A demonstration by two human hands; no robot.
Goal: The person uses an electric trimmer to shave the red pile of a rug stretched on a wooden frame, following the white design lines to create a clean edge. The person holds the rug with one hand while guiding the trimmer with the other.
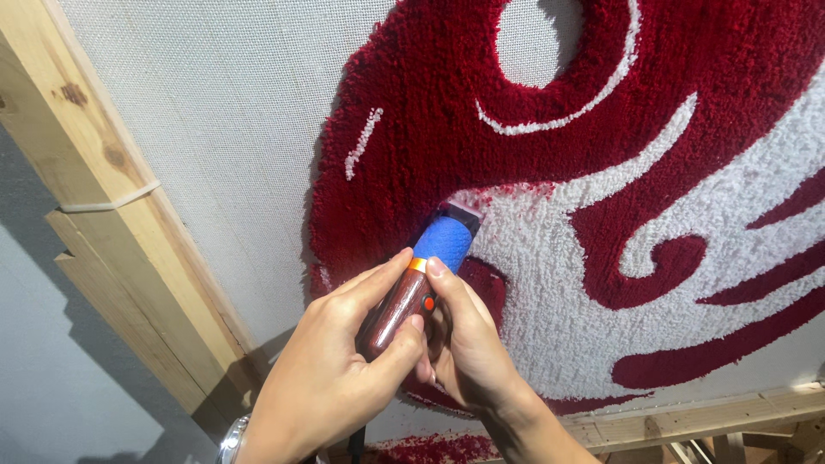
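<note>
1. A handheld trimmer (421, 275), dark red with a blue head, is grasped by both hands at image centre.
2. The left hand (331, 369) is clenched around the trimmer body; its grip is closed.
3. The right hand (468, 344) is wrapped round from 4 o'clock, thumb on top.
4. The trimmer tip is pressed to the red-and-white tufted rug (601, 215).
5. A wooden frame (112, 223) is seen at 9 o'clock.

Between the hands, the trimmer (418, 279) has a glossy dark-red plastic body and a blue wrap with a rough, grainy look near its head. Above the hands, the rug (601, 155) is thick, fuzzy yarn pile on matt woven cloth (223, 112). Left of them, the frame (112, 223) is bare, knotty wood.
</note>
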